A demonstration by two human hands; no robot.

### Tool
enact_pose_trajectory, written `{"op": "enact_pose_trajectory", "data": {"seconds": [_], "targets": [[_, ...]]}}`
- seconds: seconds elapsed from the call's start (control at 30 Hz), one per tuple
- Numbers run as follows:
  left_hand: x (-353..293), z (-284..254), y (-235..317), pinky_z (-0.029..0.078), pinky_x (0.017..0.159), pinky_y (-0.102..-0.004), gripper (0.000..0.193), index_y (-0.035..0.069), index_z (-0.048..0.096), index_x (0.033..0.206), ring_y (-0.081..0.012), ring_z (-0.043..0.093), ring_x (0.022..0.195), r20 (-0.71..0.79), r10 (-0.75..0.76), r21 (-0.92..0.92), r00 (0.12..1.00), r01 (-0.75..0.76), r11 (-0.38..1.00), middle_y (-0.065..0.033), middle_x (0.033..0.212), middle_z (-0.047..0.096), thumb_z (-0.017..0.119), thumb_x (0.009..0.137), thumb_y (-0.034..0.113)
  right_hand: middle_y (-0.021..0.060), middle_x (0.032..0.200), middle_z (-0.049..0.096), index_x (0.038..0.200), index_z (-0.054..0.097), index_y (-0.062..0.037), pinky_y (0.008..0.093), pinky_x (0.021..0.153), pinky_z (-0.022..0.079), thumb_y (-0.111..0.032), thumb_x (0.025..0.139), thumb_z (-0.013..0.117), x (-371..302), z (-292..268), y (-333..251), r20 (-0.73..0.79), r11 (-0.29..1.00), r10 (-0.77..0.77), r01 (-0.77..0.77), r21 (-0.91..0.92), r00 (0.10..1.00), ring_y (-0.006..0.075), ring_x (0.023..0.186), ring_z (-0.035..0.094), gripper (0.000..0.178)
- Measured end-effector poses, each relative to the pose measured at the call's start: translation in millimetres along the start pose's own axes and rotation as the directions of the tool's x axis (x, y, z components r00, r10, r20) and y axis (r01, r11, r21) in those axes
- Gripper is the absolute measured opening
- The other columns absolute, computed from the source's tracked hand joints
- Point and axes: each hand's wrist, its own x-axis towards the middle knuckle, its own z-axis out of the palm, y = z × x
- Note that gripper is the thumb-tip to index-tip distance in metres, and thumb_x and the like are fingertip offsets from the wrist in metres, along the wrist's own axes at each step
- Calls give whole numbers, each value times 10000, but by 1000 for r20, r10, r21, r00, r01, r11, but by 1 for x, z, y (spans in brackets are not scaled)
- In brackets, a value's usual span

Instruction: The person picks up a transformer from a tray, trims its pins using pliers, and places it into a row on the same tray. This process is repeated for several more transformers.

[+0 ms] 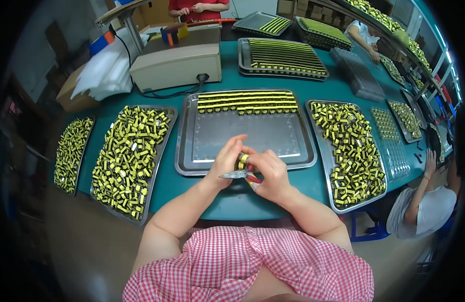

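Note:
My left hand (226,160) is closed around small yellow-and-black block-shaped parts (243,159), just in front of the middle tray. Its index finger points up and away. My right hand (272,176) holds small pliers (235,174) with red handles, their metal jaws pointing left below the parts. The right fingertips also touch the parts, and how many are held is hidden by the fingers. Beyond my hands lies the metal tray (182,146), with several neat rows of the same yellow-topped parts (247,101) along its far side.
Trays heaped with loose parts flank me: one left (132,161), another farther left (71,153), one right (348,153). A beige box-shaped device (174,63) with a cable stands behind. Filled trays (282,58) sit farther back. Clear plastic trays (393,143) lie right. Other people work around the table.

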Motion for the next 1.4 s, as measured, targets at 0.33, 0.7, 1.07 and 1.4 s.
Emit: {"op": "enact_pose_trajectory", "data": {"seconds": [0.33, 0.7, 1.07, 1.4], "targets": [[10, -21, 15, 444, 490, -265, 356, 22, 453, 1173, -150, 546, 632, -179, 104, 55, 978, -96, 994, -121, 914, 563, 444, 933, 284, 40, 829, 589, 983, 568, -24, 242, 625, 439, -28, 760, 664, 1, -21, 25, -148, 818, 536, -467, 336, 831, 126, 704, 551, 243], [3, 0, -3, 505, 727, -285, 286, -29, 541, 1093, -148, 602, 803, 108, 197, 202, 975, -215, 955, -71, 937, 587, 583, 810, -23, 52, 958, 561, 1252, 415, -56, 267, 589, 466, -185, 875, 557, 0, -7, 27, 545, -73, 514, -599, 797, 663, 136, 758, 562, 423], [9, -20, 9, 473, 634, -244, 301, -10, 545, 1101, -152, 591, 785, -139, 254, 84, 957, -244, 966, -109, 1022, 607, 579, 803, 9, 103, 971, 606, 1169, 457, -45, 302, 594, 477, -242, 886, 547, 4, -11, 32, 555, -126, 625, -631, 766, 549, 151, 735, 565, 356], [26, -45, 10, 465, 580, -245, 288, -8, 563, 1083, -165, 605, 783, -302, 254, 111, 919, -231, 967, -100, 1029, 606, 603, 798, 6, 97, 944, 616, 1089, 524, -13, 229, 546, 456, -218, 880, 565, 13, -17, 42, 386, 165, 738, -703, 692, 553, 91, 670, 549, 295]]}}
